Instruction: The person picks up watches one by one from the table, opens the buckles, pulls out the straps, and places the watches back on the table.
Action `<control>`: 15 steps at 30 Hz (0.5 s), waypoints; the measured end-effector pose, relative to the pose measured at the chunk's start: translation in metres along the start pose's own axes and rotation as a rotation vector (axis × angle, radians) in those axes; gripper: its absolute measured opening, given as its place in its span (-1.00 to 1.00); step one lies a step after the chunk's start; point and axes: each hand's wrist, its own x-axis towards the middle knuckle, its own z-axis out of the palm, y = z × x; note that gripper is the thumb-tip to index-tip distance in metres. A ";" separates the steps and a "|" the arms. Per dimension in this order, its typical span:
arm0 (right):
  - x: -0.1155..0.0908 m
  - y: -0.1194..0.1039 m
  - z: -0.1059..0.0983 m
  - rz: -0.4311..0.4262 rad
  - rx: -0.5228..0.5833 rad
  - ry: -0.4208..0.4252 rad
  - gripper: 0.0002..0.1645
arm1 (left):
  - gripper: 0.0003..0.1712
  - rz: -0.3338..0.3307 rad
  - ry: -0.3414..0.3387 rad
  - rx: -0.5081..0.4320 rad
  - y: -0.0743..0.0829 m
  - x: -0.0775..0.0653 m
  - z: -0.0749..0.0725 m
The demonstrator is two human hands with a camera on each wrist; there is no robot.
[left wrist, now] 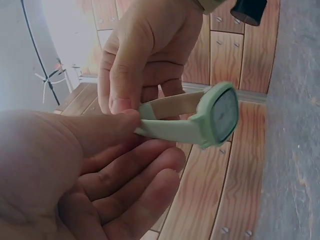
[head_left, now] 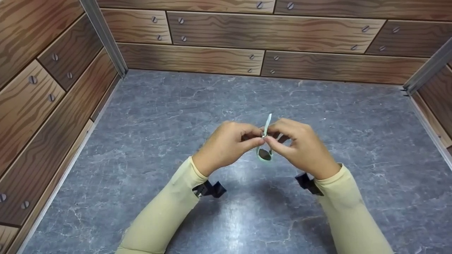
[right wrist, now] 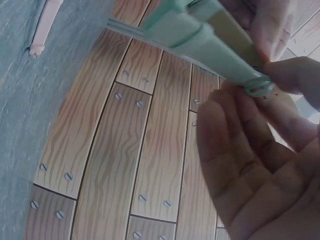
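Note:
Between both hands a mint-green wristwatch [head_left: 267, 123] is held above the table, its strap bent round into a loop. My left hand [head_left: 229, 144] pinches the strap at the joined ends between thumb and fingers. From the other side my right hand [head_left: 300, 148] pinches the same spot, the thumbs nearly meeting. In the left wrist view the squarish watch case [left wrist: 220, 115] hangs at the loop's far end, dial facing away from the hands. The right wrist view shows the buckle end [right wrist: 259, 86] at the right fingertips. One strap end sticks upward in the head view.
A grey marbled table [head_left: 176, 106] lies beneath, walled by wood-patterned panels [head_left: 212, 30] with metal corner posts. A pale pink strap-like strip [right wrist: 44, 27] shows on the table in the right wrist view. Dark wrist cameras [head_left: 213, 189] sit under both cuffs.

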 end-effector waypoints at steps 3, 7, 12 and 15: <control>0.001 -0.001 0.000 0.045 0.011 -0.022 -0.94 | -0.79 -0.008 -0.002 0.023 0.000 0.000 0.000; 0.002 -0.004 0.001 0.120 0.075 -0.002 -0.97 | -0.78 -0.003 0.023 0.017 0.001 0.000 0.000; 0.003 -0.007 0.003 0.176 0.279 0.068 -0.93 | -0.81 0.002 0.044 -0.062 0.002 0.000 -0.001; 0.002 -0.007 0.001 0.160 0.332 0.090 -0.93 | -0.82 -0.001 0.030 -0.106 0.003 0.000 -0.002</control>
